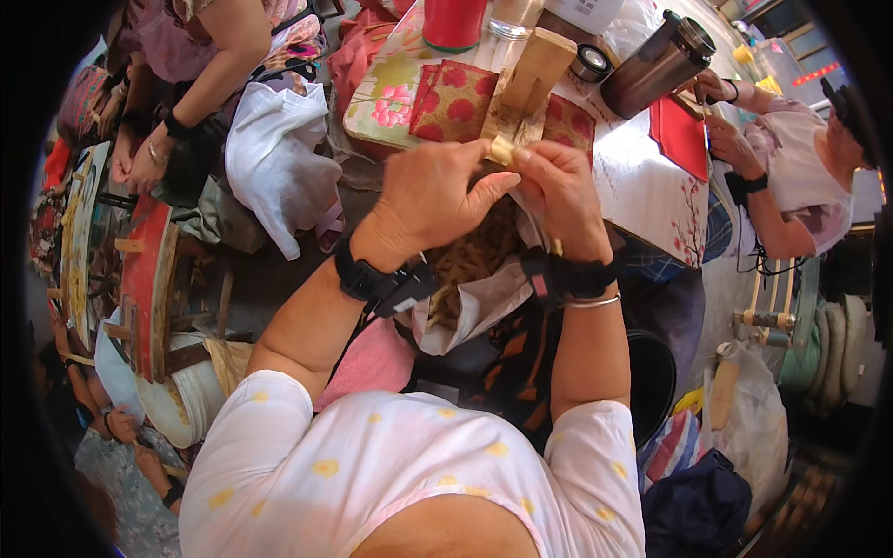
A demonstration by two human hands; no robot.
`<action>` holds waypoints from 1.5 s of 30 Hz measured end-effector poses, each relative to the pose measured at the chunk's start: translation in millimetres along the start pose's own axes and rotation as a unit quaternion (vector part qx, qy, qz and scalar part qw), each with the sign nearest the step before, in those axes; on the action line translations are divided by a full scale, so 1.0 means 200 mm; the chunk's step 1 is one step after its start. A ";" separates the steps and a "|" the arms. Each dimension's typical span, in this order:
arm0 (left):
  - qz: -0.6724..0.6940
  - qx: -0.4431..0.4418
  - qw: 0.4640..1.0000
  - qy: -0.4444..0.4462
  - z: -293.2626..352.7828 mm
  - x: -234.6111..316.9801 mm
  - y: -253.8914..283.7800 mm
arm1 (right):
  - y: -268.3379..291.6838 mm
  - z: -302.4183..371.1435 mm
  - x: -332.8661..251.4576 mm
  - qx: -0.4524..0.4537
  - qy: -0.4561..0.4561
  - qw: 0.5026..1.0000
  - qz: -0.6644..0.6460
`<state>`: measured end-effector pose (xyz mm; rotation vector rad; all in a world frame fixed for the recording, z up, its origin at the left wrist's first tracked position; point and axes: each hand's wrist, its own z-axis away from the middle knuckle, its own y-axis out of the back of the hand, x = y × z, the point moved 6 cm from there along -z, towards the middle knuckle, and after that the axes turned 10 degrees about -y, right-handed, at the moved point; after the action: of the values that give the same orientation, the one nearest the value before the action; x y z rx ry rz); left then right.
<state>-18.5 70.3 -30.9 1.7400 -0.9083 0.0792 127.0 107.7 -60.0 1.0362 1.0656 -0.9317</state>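
Up at the table's near edge, my two hands meet around a small pale-yellow piece (502,150), which looks like a short strip or chip of wood or bamboo. My right hand (569,200) pinches it between thumb and fingers. My left hand (433,191) is curled, its fingertips against the other end and its thumb pointing right. Under the hands, an open white bag (488,312) holds many similar pale strips (460,270). Just beyond the piece, a wooden block stand (538,70) rises from the table, partly hidden at its foot.
On the floral-topped table (665,219) are red-and-gold patterned cloths (456,98), a red container (453,23), a dark thermos (660,63), its lid (590,63) and a red booklet-like item (677,138). Co-workers sit right and left. A white cloth or bag (279,153) hangs left.
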 end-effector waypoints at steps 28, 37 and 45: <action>0.517 0.133 0.845 0.037 0.04 0.02 -0.01 | -0.25 0.29 -0.29 0.123 0.265 0.925 0.242; 0.368 0.032 0.926 0.075 0.03 -0.03 -0.05 | -0.21 0.21 -0.01 -0.051 -0.159 0.930 -0.328; 0.160 0.216 0.947 -0.176 0.05 0.12 0.11 | -0.16 0.20 0.01 -0.249 -0.215 0.903 -0.276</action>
<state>-18.8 46.6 -6.9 2.0285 -1.5237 0.1972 105.8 61.3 -61.6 0.0763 1.1492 -1.1833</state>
